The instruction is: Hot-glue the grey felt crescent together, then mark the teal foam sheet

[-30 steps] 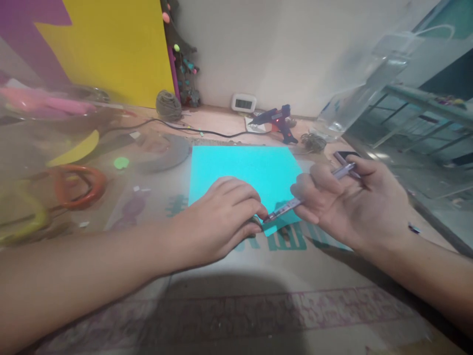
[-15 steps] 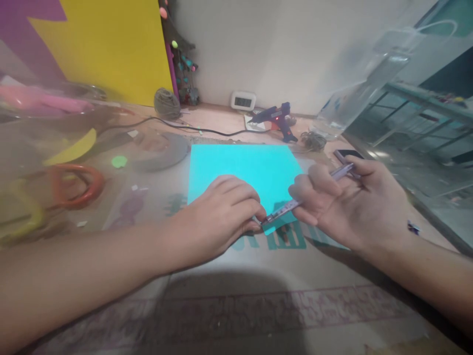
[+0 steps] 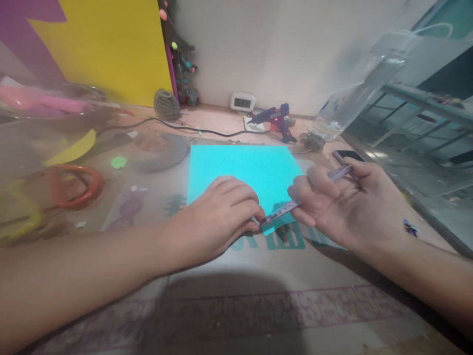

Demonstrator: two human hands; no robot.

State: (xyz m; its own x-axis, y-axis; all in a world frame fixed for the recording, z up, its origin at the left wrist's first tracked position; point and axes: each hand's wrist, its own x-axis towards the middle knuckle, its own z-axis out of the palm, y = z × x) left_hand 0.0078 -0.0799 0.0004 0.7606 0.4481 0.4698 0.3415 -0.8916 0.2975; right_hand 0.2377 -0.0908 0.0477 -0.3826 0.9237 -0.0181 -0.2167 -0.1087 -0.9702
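Observation:
My right hand (image 3: pixel 343 207) is turned palm up, its fingers curled round a slim lavender utility knife (image 3: pixel 281 212) with dark marks along it. The knife slants down to the left, and its tip meets the fingertips of my left hand (image 3: pixel 232 212). There, thumb and forefinger pinch together over a pale sliver; whether it belongs to the knife or is separate I cannot tell. Beneath both hands lies a bright turquoise sheet of paper (image 3: pixel 240 162), whose near corner shows under the knife tip. My left hand covers part of the sheet's near edge.
A glue gun (image 3: pixel 271 116) with a lit red light stands behind the paper near a white digital clock (image 3: pixel 242 102). A black cord runs left past a twine ball (image 3: pixel 166 103). Orange-handled scissors (image 3: pixel 76 187) lie left; a clear plastic jug (image 3: pixel 347 98) stands right, behind a phone (image 3: pixel 349 155).
Both hands hold almost the same pose, with the knife tip still at the left fingertips. The whole view has shifted very slightly.

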